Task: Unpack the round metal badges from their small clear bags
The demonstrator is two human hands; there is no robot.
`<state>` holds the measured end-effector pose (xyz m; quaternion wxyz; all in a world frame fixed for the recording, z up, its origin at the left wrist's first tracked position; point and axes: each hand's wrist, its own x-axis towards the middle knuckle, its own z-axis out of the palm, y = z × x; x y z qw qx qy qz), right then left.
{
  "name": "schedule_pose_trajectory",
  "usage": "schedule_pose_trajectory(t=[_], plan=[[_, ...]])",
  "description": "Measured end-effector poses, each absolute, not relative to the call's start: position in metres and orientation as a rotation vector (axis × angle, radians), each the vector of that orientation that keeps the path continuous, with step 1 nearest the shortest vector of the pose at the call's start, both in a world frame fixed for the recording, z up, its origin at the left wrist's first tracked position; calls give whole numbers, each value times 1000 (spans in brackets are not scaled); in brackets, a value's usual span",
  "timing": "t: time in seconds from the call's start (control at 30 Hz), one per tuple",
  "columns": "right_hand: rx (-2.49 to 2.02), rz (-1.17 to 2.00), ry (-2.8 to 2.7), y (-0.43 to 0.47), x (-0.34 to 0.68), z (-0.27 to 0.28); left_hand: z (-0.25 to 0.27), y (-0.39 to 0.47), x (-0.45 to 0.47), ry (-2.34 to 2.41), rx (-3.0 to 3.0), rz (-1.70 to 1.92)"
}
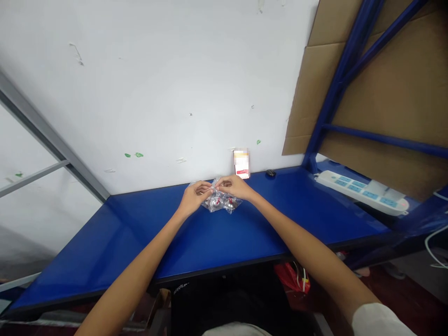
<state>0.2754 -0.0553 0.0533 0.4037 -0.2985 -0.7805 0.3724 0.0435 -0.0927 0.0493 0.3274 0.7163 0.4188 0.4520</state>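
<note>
Transparent plastic like this bag (222, 206) probably handles best under light, even tension, its shiny contents (214, 203) kept low over the table (224, 240). It is toward the table's twelve o'clock. Left hand (194, 197) at its ten o'clock and right hand (235, 186) at its one o'clock curl their fingers, pinching its upper edge.

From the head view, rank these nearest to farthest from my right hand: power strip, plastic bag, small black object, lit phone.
1. Plastic bag: pinched in the right hand.
2. Lit phone: just behind that hand.
3. Small black object: right of the phone.
4. Power strip: far right.
</note>
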Motion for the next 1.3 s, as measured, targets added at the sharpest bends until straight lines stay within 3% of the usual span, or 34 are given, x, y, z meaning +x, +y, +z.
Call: schedule_pose_trajectory(t=[0.4, 0.7, 1.3], plan=[[-695, 855, -1919, -61, 272, 58, 54, -97, 41, 1013, 1899, 1227], [-623, 1042, -1795, -60, 269, 59, 60, -100, 39, 934, 1886, 1304], [-635, 1081, -1782, -57, 269, 55, 58, -99, 39, 1022, 1880, 1324]])
